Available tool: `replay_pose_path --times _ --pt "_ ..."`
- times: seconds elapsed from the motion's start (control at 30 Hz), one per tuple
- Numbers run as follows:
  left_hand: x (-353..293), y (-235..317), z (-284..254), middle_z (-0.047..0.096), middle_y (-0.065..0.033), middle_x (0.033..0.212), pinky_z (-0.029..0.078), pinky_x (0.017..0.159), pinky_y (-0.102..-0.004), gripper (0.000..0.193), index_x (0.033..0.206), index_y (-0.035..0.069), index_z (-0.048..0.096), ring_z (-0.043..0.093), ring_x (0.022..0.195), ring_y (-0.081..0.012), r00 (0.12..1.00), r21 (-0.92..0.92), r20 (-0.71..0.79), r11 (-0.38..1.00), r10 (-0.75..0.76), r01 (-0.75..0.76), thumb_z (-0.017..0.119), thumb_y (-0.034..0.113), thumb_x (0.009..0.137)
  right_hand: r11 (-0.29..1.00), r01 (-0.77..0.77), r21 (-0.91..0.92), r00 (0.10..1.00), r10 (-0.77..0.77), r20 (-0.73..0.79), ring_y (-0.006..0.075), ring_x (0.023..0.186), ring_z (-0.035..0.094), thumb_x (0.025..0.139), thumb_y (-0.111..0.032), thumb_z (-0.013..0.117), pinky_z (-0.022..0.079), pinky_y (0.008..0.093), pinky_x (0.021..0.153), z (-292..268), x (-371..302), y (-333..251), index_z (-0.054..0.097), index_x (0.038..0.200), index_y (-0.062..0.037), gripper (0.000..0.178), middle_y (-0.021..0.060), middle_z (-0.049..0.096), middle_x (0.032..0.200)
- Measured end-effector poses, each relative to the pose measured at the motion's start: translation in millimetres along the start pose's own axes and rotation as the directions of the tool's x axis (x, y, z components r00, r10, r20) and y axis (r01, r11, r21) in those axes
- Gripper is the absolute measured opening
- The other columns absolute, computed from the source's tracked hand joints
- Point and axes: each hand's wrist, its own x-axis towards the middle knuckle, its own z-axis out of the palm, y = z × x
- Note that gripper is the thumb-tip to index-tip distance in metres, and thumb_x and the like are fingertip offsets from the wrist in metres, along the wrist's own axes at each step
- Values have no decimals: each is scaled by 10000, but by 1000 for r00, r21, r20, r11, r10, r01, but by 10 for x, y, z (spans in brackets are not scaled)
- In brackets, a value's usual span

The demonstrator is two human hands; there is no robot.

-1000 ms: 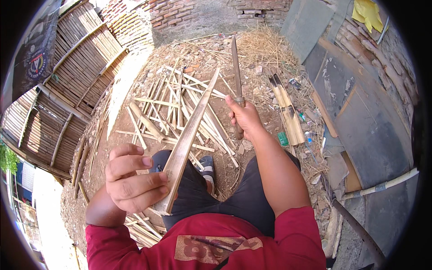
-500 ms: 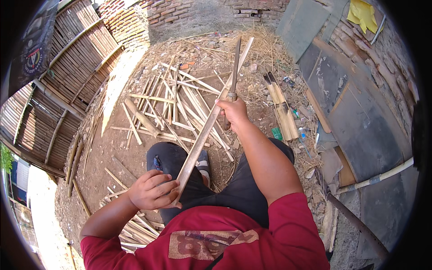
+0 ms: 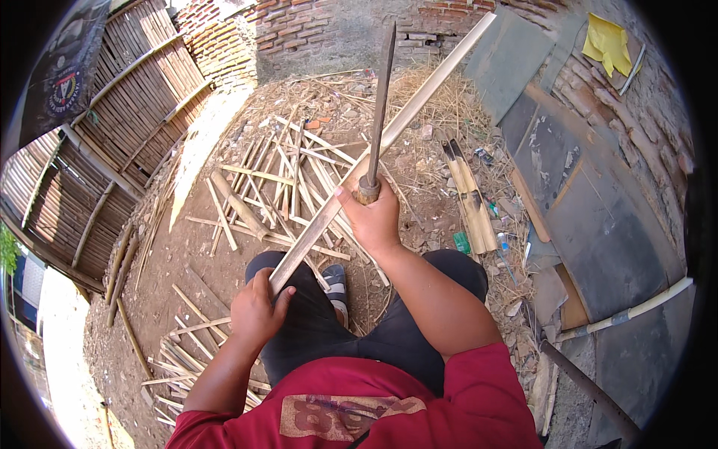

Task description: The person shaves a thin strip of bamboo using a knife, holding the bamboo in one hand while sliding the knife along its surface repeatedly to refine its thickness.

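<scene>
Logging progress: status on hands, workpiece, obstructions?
Left hand gripping long, pale bamboo strip. Right hand gripping long, dark metal knife. Thin, pale bamboo sticks litter brown ground. Nothing visibly blocking hands.

Brick wall [image 3: 299, 34] ahead — dark board [image 3: 617, 224] at right.

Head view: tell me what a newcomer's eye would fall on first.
First, the knife at centre, upright in the right hand, its blade crossing a long pale strip that runs from the left hand toward the upper right. Next, the jumble of sticks on the ground beyond the knees. Then the bright yellow sheet at upper right.
</scene>
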Motion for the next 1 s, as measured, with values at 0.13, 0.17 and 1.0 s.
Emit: replay_pose_path --times 0.13,0.17,1.0 --pt "-98 -165 177 619 -214 645 489 592 -514 400 900 13 611 649 644 -445 992 -115 -80 989 -102 93 737 393 910 984 135 -120 978 -113 176 255 622 609 874 -301 809 492 393 625 -204 81 -12 636 930 -30 326 100 617 685" --pt "-126 -197 197 615 -216 640 488 593 -512 401 873 14 604 647 642 -445 989 -132 -63 984 -131 122 737 390 908 976 175 -132 966 -144 214 275 633 630 874 -304 809 495 399 623 -267 120 30 637 932 -26 332 112 632 698" --pt "-877 -1079 454 563 -234 601 471 571 -477 582 740 -9 551 606 593 -428 917 -208 257 910 -304 359 632 522 964 728 208 -654 709 348 614 452 882 668 796 -239 762 542 498 783 -548 410 1062 680 1011 -95 271 211 707 904"
